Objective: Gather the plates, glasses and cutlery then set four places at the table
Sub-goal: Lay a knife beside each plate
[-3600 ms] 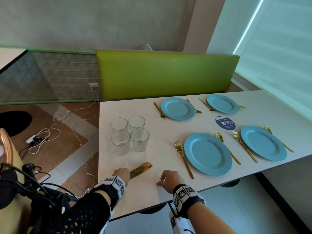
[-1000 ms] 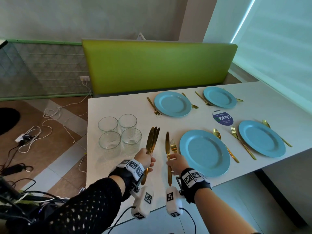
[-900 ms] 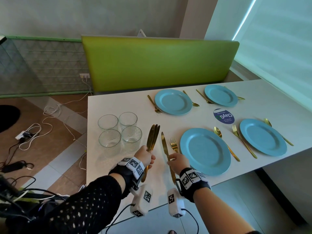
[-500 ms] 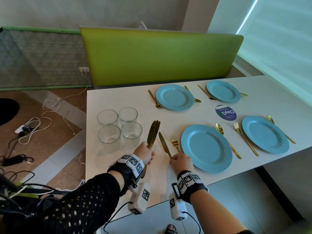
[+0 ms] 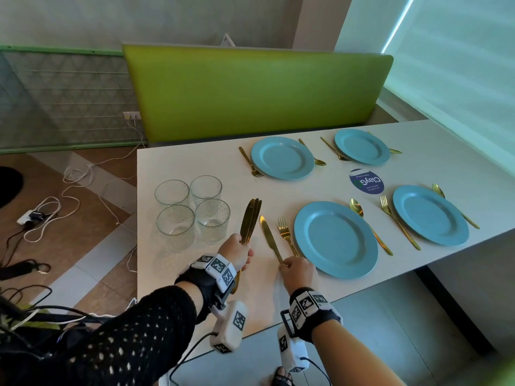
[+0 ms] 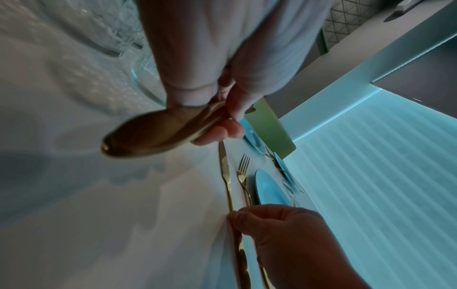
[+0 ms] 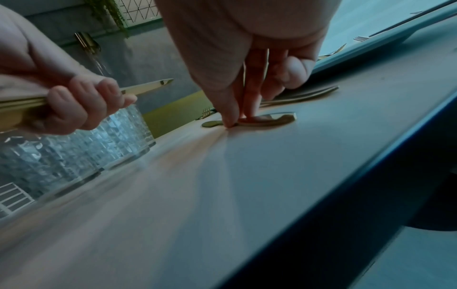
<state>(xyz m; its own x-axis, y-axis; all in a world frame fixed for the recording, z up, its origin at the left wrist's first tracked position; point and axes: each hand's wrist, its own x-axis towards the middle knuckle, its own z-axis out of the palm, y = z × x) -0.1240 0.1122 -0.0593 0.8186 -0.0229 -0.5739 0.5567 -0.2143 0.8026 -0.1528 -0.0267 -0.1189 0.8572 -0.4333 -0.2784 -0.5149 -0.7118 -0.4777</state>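
My left hand [image 5: 245,247] grips a bundle of three gold knives [image 5: 250,218] by their handles, blades pointing away, just right of the glasses [image 5: 192,210]. My right hand [image 5: 284,264] pinches the handle of a single gold knife [image 5: 269,235]. That knife lies on the white table [image 5: 195,162] left of the fork [image 5: 285,235] and the near blue plate [image 5: 335,239]. In the right wrist view the fingertips [image 7: 230,121] press the knife handle [image 7: 272,120] against the tabletop. The left wrist view shows the bundle [image 6: 153,136] above the lying knife [image 6: 226,176].
Three more blue plates [image 5: 281,157] [image 5: 362,146] [image 5: 430,214] each have a gold fork and spoon beside them. A round blue sticker [image 5: 366,181] sits between the plates. A green bench back [image 5: 256,90] stands behind the table; cables lie on the floor at left.
My right hand has lowered its single knife from mid-air onto the table beside the fork. The left hand has kept hold of the other knives and barely moved.
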